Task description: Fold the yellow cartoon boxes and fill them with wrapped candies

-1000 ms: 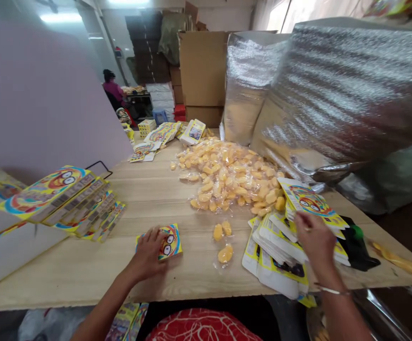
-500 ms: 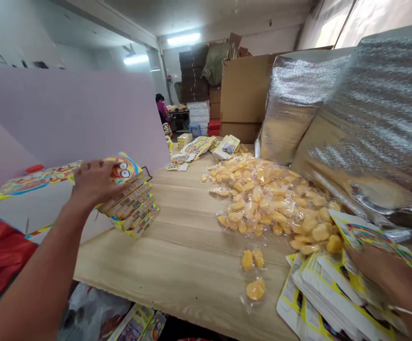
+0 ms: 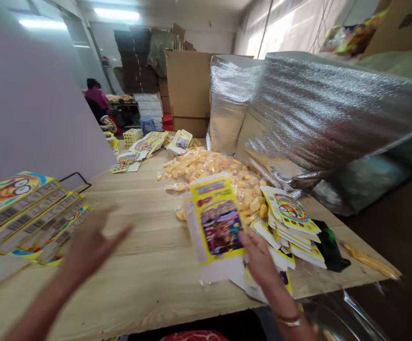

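My right hand (image 3: 259, 253) grips a flat yellow printed carton (image 3: 220, 220) by its right edge, above the wooden table (image 3: 138, 274). Blurred by motion, my left hand (image 3: 94, 239) is raised over the table with thumb and fingers apart and nothing in it. Just left of it is a stack of filled yellow boxes (image 3: 31, 218). Behind the held carton lies a heap of clear-wrapped yellow pieces (image 3: 206, 163). A pile of flat cartons (image 3: 291, 222) lies right of my right hand.
More cartons (image 3: 149, 144) and a small box stack (image 3: 132, 136) lie at the table's far end. Silver-lined bags (image 3: 309, 113) and a brown cardboard box (image 3: 188, 85) stand behind. A pale panel (image 3: 42, 104) borders the left. A person (image 3: 97, 97) sits in the background.
The view has turned right. My right hand has lifted a flat carton from the pile and brought it toward the middle. My left hand has come off the stacked boxes.
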